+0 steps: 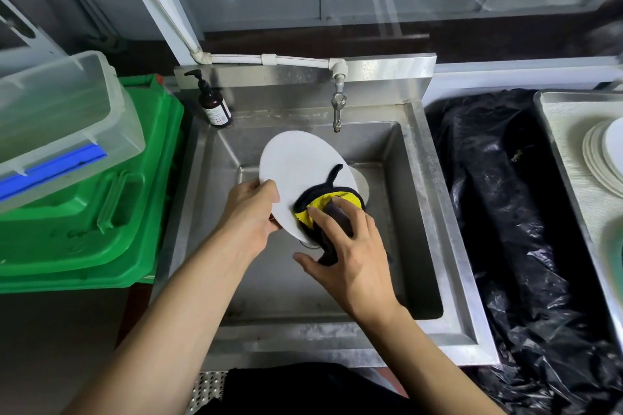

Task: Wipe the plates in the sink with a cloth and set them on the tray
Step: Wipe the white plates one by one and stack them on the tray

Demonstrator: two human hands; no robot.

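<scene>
Your left hand (251, 212) gripped the plate's (296, 168) left rim, tilted over the sink (421, 212). Your right hand (350, 246) pressed the cloth (323, 204) onto its near edge, fingers curled round it. Plates (598, 155) lay stacked on the tray (553, 145) at right.

Both bare forearms reached fwd from the bottom edge & converged over the middle. Left hand (251, 212) sat palm-down w/ wrist bent slightly inward, thumb on top & fingers curled underneath, gripping the near-left rim of a round white plate (296, 175) held tilted. Right hand (350, 253) lay just beside it, fingers spread & bent, thumb stuck out to the left, pressing a yellow-and-black cloth (320, 209) against the plate's lower right.
</scene>
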